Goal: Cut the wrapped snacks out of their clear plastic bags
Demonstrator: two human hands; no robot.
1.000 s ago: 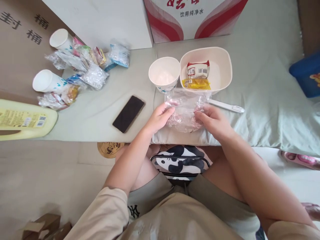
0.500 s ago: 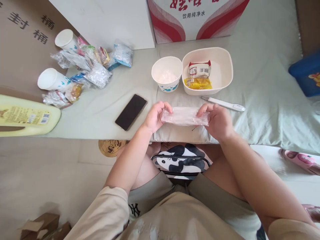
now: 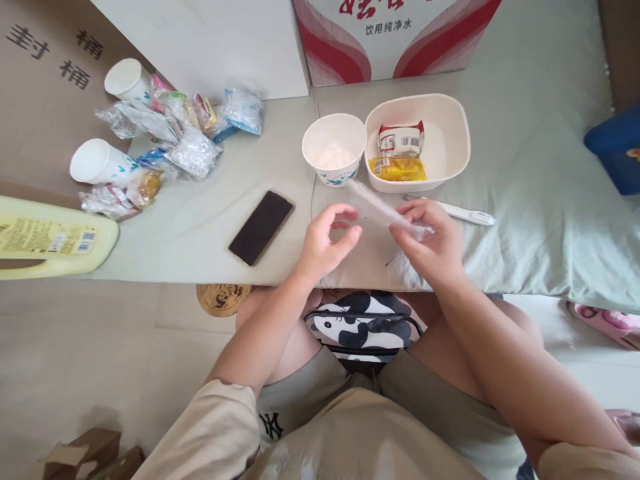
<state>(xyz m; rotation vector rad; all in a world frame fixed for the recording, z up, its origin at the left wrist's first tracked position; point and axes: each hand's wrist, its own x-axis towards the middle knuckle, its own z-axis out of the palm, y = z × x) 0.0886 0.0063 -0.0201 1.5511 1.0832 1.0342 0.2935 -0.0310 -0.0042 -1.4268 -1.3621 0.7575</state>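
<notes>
One pale yellow jug (image 3: 53,240) pokes in at the left edge of the frame, and just past it toward the upper left there are two paper cups (image 3: 93,161) mixed in with a pile of snack packets (image 3: 193,152), lots of crinkly clear plastic and bits of blue and red. Next over, left of center, a dark phone (image 3: 261,228) lies at a slant on the pale green cloth (image 3: 200,220). Then the hands: the left hand (image 3: 323,247) is mid-frame, fingers loosely curled, thumb well apart from them, nothing in it that I can see. Just above it is a white paper cup (image 3: 327,176) with pale pieces inside. The clear plastic wrap (image 3: 373,203) sits dead center, kinda blurry, slanting down from near that cup into the right hand (image 3: 437,243), which pinches its lower end between thumb and fingers. Above that, a cream tub (image 3: 447,143) holds a red-and-white packet (image 3: 400,141) and a yellow packet (image 3: 397,169). A white-handled tool (image 3: 470,214) lies right of the right hand, and something blue (image 3: 616,157) is at the right edge.
</notes>
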